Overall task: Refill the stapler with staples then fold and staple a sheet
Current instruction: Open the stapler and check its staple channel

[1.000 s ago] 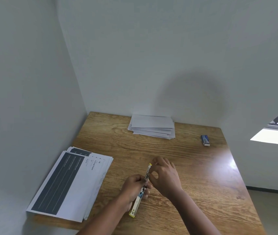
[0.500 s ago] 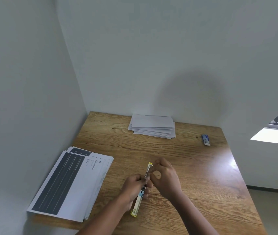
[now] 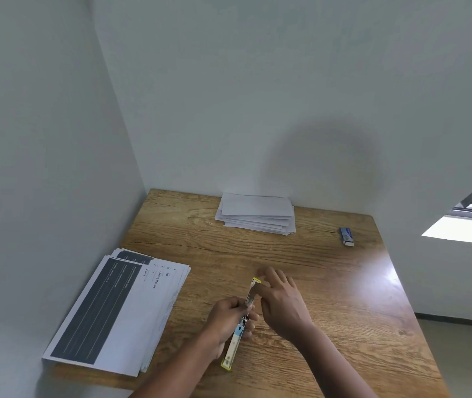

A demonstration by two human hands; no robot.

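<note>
A slim yellow and white stapler [image 3: 236,343] lies swung wide open above the wooden table [image 3: 329,297], its metal staple channel pointing away from me. My left hand [image 3: 226,318] grips it at the hinge. My right hand [image 3: 282,301] hovers at the far end of the channel with fingertips pinched near the yellow tip; whether they hold staples is too small to tell. A small blue staple box [image 3: 346,236] sits at the far right of the table. Printed sheets [image 3: 120,308] are stacked at the left front.
A pile of folded white sheets [image 3: 256,213] rests at the back against the wall. Walls close in the table on the left and the far side. The table's right edge drops to the floor below a window.
My right hand's fingertips have slid from the middle of the channel toward its far yellow tip. The left hand and stapler have stayed in place.
</note>
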